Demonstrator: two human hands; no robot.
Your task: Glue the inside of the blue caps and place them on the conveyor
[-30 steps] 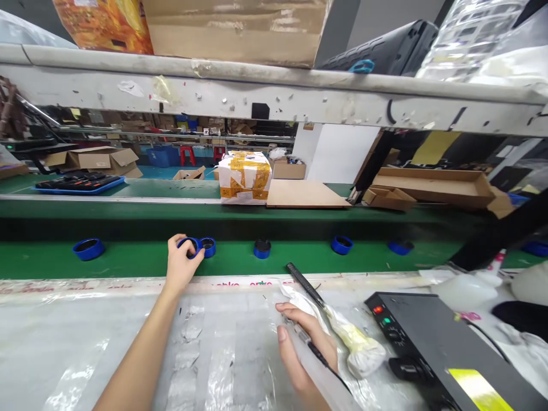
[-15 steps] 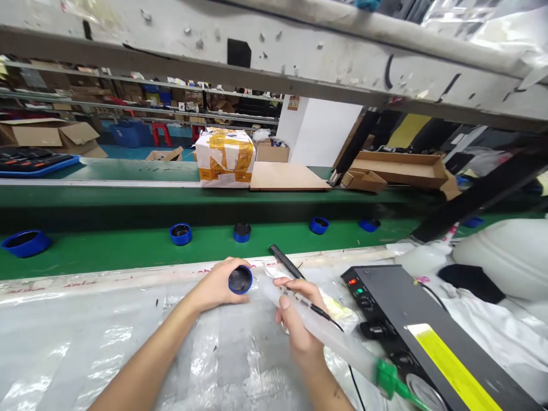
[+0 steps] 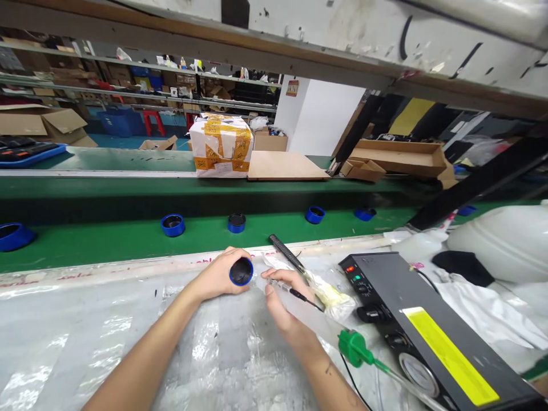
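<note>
My left hand (image 3: 225, 275) is closed around a round blue-rimmed cup with a black inside (image 3: 241, 272), its open side tilted toward me. In my right hand (image 3: 287, 301) lies a translucent dispensing syringe (image 3: 314, 317), its tip end directed at the cup's rim. A green adapter (image 3: 353, 346) with a hose caps the syringe's back end. A small switch with a black cable (image 3: 295, 292) sits on the barrel under my right fingers. Whether the tip touches the cup is too blurred to tell.
Several similar blue cups (image 3: 173, 225) stand along the green conveyor belt (image 3: 128, 240). Right of my hands is a black dispenser controller (image 3: 411, 319) with a gauge and lit display. A black-handled tool (image 3: 285, 251) and crumpled wipe (image 3: 331, 294) lie beyond my right hand. A shelf beam (image 3: 334, 51) crosses overhead.
The right hand and syringe have moved left, closer to the cup in my left hand. My left hand keeps its hold. The camera view has shifted slightly, and the belt cups appear further left.
</note>
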